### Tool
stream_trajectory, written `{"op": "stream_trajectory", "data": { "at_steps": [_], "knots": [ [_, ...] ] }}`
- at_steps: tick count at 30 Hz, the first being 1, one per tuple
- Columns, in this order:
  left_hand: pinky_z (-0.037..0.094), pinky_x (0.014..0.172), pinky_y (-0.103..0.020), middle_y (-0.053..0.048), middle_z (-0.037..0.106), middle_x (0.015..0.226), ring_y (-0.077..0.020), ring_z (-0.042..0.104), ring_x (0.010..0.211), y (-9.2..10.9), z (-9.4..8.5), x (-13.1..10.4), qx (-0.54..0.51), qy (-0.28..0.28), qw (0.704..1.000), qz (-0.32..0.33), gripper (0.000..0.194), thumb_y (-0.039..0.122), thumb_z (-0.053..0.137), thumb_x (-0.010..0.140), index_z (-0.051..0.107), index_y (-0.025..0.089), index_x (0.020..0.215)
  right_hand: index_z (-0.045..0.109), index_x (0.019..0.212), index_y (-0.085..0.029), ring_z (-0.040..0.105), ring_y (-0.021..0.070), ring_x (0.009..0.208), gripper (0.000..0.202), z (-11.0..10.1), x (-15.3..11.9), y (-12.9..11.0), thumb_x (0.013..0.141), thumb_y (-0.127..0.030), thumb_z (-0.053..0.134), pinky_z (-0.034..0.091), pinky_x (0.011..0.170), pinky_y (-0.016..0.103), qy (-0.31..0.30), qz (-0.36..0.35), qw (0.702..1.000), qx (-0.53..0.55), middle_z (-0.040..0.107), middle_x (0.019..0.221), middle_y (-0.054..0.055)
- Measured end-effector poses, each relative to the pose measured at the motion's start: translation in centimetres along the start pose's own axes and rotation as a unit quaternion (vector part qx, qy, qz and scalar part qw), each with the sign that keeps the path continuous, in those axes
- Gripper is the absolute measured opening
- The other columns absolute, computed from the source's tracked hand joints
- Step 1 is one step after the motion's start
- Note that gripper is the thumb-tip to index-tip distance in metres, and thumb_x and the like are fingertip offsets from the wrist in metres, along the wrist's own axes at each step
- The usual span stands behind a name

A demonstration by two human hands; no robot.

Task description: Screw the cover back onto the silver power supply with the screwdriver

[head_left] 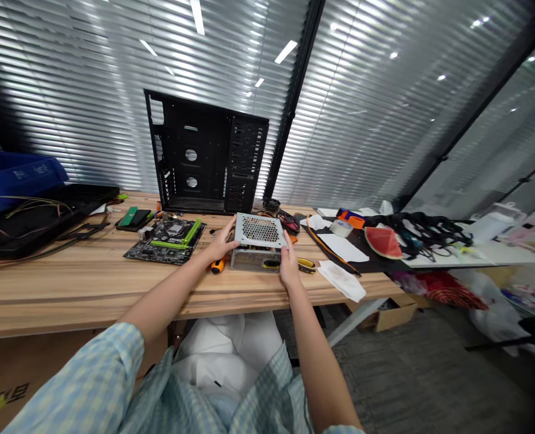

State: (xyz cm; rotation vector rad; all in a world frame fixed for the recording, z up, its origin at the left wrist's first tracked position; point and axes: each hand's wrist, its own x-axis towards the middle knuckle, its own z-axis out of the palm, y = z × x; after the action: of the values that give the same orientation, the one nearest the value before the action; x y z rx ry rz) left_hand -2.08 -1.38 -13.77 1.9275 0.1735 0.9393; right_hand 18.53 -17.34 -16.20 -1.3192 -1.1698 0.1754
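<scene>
A grey metal power supply box (258, 241) with a perforated top stands on the wooden table (68, 283). My left hand (221, 243) grips its left side and my right hand (288, 262) grips its right front corner. An orange-handled screwdriver (217, 265) lies under my left wrist. To the left lies a black motherboard (167, 240) with green slots. Behind stands an open black computer case (206, 155), upright against the blinds.
A black case panel (32, 220) with wires and a blue bin (17, 175) sit at the far left. To the right are tape rolls (345, 224), white cloths (341, 278), a watermelon-slice object (382, 241), black cables (423, 232), and yellow-handled pliers (306, 264).
</scene>
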Motion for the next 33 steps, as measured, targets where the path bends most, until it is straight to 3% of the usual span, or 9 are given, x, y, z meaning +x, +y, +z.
{"op": "stream_trajectory", "data": {
  "at_steps": [14,25,33],
  "knots": [
    [0.017,0.123,-0.052,-0.016,0.023,0.163,-0.0387,0.021,0.150,-0.4,0.0,0.1,0.020,0.025,0.999,0.013,0.114,0.083,0.058,0.071,0.022,0.017,0.157,0.039,0.151,-0.019,0.045,0.0240,0.139,0.072,-0.1,0.0,0.0,0.095,-0.063,0.038,0.029,0.118,0.042,-0.001,-0.019,1.000,-0.009,0.046,0.152,0.011],
    [0.016,0.123,-0.050,-0.016,0.024,0.163,-0.0385,0.018,0.151,-1.0,-0.1,0.3,0.030,0.034,0.999,0.014,0.114,0.084,0.055,0.072,0.024,0.015,0.157,0.032,0.155,-0.019,0.039,0.0224,0.144,0.072,-0.4,0.0,-0.2,0.096,-0.061,0.037,0.027,0.119,0.040,-0.018,-0.022,1.000,-0.013,0.041,0.156,0.010],
    [0.015,0.123,-0.050,-0.015,0.028,0.161,-0.0400,0.016,0.151,-0.6,-0.3,0.3,0.029,0.044,0.998,0.019,0.114,0.086,0.052,0.071,0.028,0.014,0.155,0.037,0.153,-0.020,0.046,0.0248,0.138,0.071,-0.5,0.1,0.3,0.094,-0.060,0.040,0.031,0.117,0.042,-0.034,-0.037,0.999,-0.021,0.050,0.149,0.010]
  ]
}}
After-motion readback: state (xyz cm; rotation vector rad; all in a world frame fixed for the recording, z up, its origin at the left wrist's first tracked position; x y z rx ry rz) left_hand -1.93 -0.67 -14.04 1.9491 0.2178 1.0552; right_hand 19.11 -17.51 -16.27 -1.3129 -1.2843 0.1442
